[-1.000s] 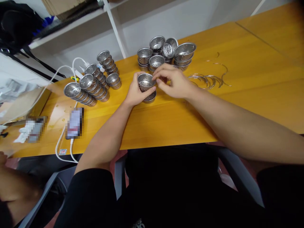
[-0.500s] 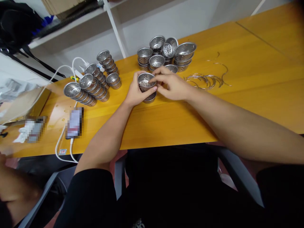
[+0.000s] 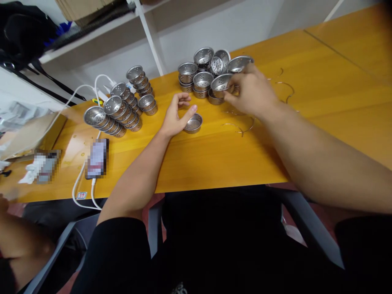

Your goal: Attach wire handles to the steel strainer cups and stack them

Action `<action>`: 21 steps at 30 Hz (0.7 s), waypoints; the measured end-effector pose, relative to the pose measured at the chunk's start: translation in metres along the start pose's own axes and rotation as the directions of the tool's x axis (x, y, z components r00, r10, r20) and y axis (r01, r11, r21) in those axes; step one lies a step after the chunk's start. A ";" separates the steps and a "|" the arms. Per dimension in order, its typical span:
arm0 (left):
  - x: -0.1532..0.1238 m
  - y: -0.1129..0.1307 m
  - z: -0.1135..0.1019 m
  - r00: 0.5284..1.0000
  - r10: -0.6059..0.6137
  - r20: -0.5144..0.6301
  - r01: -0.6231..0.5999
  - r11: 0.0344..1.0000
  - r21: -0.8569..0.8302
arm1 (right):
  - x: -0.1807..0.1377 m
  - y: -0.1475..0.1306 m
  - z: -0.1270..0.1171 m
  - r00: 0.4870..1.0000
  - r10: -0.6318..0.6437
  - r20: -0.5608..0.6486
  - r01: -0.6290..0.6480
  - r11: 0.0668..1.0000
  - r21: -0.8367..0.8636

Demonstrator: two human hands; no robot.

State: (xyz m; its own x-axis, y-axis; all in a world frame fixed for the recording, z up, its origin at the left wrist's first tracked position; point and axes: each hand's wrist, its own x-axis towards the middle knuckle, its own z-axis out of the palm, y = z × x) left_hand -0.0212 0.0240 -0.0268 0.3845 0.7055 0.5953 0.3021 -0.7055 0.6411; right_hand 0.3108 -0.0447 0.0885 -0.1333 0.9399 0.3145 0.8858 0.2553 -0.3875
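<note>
My right hand (image 3: 252,90) grips the rim of a perforated metal cup (image 3: 221,84), which sits on top of another cup (image 3: 215,98) at the front of the right-hand group. Beside a single metal cup (image 3: 193,124) on the table, my left hand (image 3: 177,114) is held with its fingers apart and nothing in it. Behind the gripped cup are more stacked perforated cups (image 3: 202,81), one of them tipped on its side. Thin curved wires (image 3: 245,127) lie below my right hand, partly hidden by the forearm.
Several leaning stacks of perforated cups (image 3: 114,107) stand on the left of the wooden table (image 3: 196,163). A phone (image 3: 97,158) with a white cable lies nearer the front. At the far left are a cardboard box (image 3: 33,134) and another person's arm (image 3: 21,241).
The perforated cup has left my left hand and is now at the right-hand group in my right hand. The lower cup stays on the table. My left hand has opened.
</note>
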 end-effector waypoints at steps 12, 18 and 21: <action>0.000 0.068 -0.022 0.934 -0.171 0.313 0.159 0.985 0.064 | -0.003 -0.015 0.002 0.992 0.095 0.087 -0.090 0.994 -0.062; 0.002 0.072 -0.035 0.866 -0.293 0.405 0.186 0.941 0.283 | -0.008 -0.029 -0.027 0.982 0.176 0.075 -0.158 0.967 -0.200; 0.002 0.046 -0.032 0.922 -0.249 0.295 0.183 0.955 0.232 | -0.004 -0.015 -0.038 0.951 0.208 0.230 -0.121 0.932 -0.342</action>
State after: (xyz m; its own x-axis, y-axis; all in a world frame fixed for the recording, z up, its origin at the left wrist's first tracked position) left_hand -0.0343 -0.0051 0.0196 0.5371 0.8067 0.2465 0.5618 -0.5601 0.6089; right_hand 0.3149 -0.0614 0.1262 -0.0450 0.9988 0.0194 0.9936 0.0468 -0.1027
